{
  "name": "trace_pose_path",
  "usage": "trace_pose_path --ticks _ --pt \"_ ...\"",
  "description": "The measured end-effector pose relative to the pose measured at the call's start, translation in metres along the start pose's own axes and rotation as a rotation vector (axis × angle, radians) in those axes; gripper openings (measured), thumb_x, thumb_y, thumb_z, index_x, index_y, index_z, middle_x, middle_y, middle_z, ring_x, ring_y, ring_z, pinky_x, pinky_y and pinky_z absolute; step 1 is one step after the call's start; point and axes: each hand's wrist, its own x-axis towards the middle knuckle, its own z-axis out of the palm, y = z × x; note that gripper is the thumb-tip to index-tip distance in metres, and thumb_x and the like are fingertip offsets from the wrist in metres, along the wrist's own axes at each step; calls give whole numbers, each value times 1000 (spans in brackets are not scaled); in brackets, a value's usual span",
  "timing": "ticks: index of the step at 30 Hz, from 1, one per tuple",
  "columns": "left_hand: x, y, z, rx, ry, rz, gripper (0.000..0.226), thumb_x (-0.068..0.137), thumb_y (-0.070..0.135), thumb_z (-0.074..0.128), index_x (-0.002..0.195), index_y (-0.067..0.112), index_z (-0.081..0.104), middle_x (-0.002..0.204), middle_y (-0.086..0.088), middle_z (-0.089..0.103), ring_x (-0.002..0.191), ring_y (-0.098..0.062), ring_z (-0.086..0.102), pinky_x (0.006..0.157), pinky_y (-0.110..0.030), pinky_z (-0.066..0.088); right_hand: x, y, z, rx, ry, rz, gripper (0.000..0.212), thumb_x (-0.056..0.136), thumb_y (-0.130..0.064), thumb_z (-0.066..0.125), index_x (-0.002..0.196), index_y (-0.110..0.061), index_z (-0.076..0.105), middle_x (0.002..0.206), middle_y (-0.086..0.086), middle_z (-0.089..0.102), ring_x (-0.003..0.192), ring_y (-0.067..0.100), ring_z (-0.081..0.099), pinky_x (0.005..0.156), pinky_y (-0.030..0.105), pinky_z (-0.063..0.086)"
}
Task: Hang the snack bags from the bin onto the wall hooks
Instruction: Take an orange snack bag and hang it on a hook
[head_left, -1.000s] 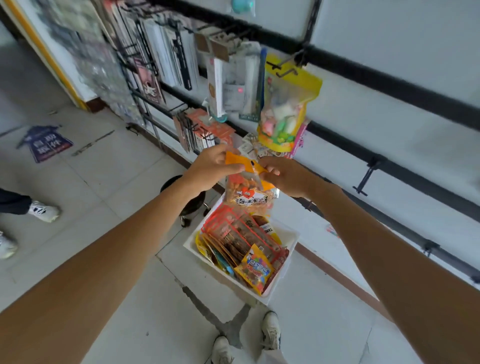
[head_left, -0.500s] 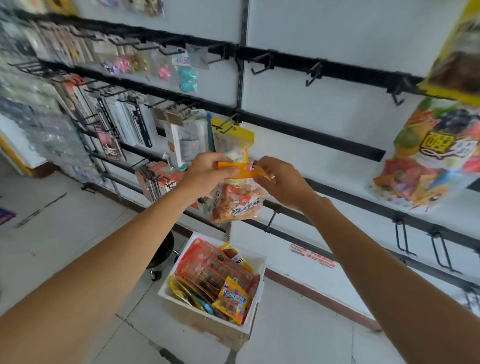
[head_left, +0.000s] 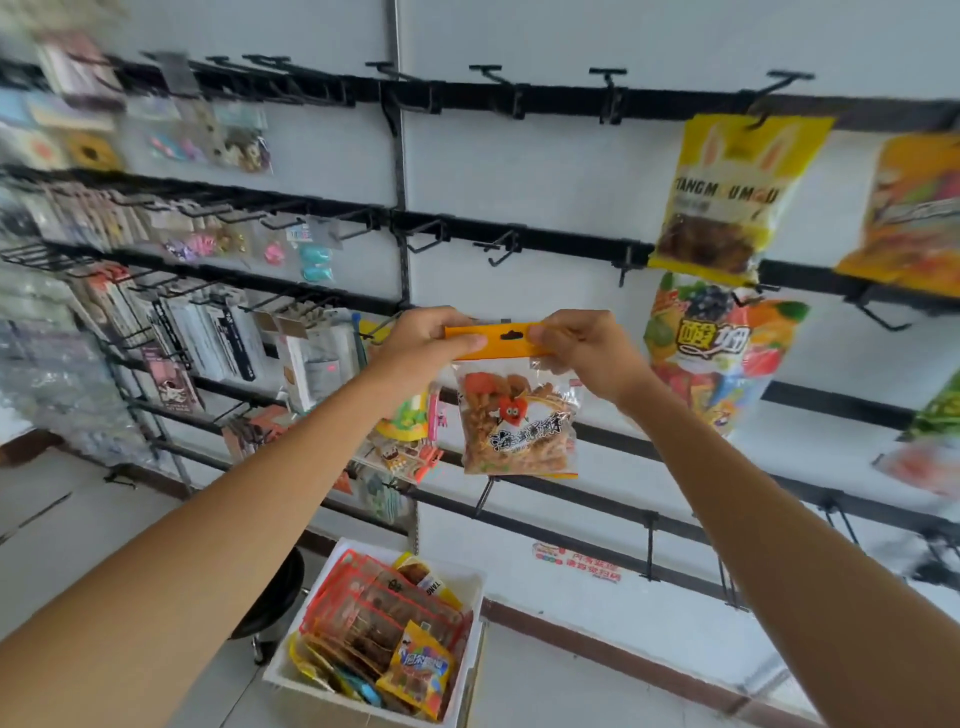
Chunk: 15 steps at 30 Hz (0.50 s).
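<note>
A clear snack bag (head_left: 517, 415) with an orange header strip hangs between my two hands in front of the wall. My left hand (head_left: 428, 338) pinches the strip's left end. My right hand (head_left: 587, 348) pinches its right end. The hang hole in the strip shows between my thumbs. Black wall hooks (head_left: 501, 247) stick out from the rail just above the bag. The white bin (head_left: 470, 587) stands on the floor below, holding several more snack bags (head_left: 384, 623).
Yellow and multicoloured snack bags (head_left: 727, 197) hang on hooks to the right. Packed hooks with small goods (head_left: 208, 332) fill the wall at left. A black stool (head_left: 275, 597) stands left of the bin. Black rails cross the white wall.
Both hands have lifted the bag from just above the bin up to the wall rails. My view has tilted up, showing more hooks and the hung bags at right.
</note>
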Motion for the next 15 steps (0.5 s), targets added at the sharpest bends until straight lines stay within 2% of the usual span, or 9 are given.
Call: trace_pose_path --ticks 4,6,8,10,13,15 --pt "0 45 21 -12 -14 60 8 88 20 71 95 18 68 71 4 61 52 8 54 53 -8 38 -15 -18 -54 -180 37 -65 18 94 -23 62 95 -9 74 86 7 73 77 22 68 73 33 54" --pt "0 67 31 -31 -37 91 8 88 20 71 95 18 68 81 0 66 70 -1 61 63 -10 44 -24 -31 -79 -294 70 -120 15 93 -20 63 101 -11 73 93 1 73 85 18 68 81 35 56" --pt "-1 88 42 -59 -40 124 5 88 18 70 91 21 68 86 -2 68 78 -8 63 69 -13 47 -33 -45 -102 -365 99 -145 17 94 -18 61 104 -11 72 95 -2 70 89 16 66 84 35 54" --pt "1 107 53 -84 -41 166 7 89 15 69 89 21 67 87 -2 69 80 -10 65 73 -16 50 -43 -57 -123 -423 135 -144 19 95 -16 56 106 -12 71 95 -2 66 89 16 62 82 33 52" --pt "1 134 70 -108 -52 207 4 89 13 69 93 14 68 90 -9 69 79 -13 65 78 -23 52 -55 -71 -149 -545 167 -111 21 96 -14 48 104 -15 67 88 -2 62 78 18 57 68 28 45" --pt "-1 149 82 -113 -44 217 6 90 13 68 94 8 67 88 -10 66 76 -13 63 74 -20 50 -61 -77 -164 -661 203 -100 22 96 -15 45 105 -17 65 88 -1 61 76 19 55 67 29 43"
